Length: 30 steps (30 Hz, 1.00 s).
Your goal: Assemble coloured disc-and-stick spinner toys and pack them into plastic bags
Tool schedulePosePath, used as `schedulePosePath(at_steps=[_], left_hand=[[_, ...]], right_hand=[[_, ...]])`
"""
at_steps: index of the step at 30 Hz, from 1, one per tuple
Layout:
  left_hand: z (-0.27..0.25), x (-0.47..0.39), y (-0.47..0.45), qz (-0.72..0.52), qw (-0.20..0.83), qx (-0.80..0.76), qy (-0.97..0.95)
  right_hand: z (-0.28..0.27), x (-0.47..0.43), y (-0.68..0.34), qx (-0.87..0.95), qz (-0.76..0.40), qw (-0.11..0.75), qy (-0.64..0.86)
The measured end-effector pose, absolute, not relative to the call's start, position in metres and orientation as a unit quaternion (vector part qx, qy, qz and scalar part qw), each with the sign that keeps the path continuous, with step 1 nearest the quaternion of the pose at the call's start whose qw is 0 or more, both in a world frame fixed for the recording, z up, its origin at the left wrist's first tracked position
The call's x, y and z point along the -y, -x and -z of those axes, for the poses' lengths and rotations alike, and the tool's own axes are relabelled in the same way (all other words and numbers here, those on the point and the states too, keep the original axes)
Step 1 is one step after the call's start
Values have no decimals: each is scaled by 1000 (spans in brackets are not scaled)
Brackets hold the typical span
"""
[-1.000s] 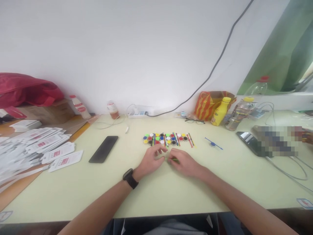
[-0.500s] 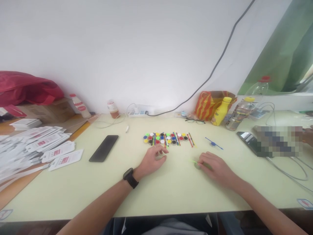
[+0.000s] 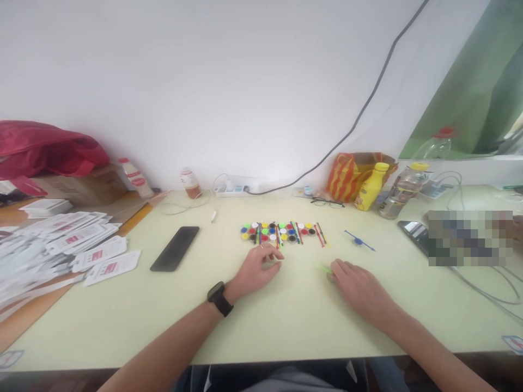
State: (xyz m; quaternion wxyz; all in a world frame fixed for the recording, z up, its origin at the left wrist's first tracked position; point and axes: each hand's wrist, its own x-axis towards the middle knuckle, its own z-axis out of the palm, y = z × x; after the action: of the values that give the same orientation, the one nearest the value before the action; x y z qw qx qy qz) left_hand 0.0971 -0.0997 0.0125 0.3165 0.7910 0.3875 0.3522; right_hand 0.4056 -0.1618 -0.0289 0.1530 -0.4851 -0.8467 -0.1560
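The hands are apart: the right hand (image 3: 353, 282) pinches a green piece (image 3: 325, 269) on the near right of the coloured discs (image 3: 272, 231); the left hand (image 3: 255, 273), loosely curled, is just before them. A blue piece (image 3: 358, 242) lies right of the discs.

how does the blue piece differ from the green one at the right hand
The blue piece lies untouched on the table; the green piece is held in the right hand. The blue piece shows whole; the green piece is partly hidden. Both show a thin stick.
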Motion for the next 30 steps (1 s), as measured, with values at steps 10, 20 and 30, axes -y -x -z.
schedulePosePath(at_steps=[10, 20, 30], left_hand=[[-7, 97, -96, -336, 305, -379, -806], [-9, 97, -97, -338, 311, -372, -807], [-8, 99, -96, -332, 308, -374, -809]], right_hand=[[34, 117, -487, 729, 109, 117, 665], [41, 94, -504, 739, 130, 106, 653], [17, 63, -490, 710, 174, 28, 682]])
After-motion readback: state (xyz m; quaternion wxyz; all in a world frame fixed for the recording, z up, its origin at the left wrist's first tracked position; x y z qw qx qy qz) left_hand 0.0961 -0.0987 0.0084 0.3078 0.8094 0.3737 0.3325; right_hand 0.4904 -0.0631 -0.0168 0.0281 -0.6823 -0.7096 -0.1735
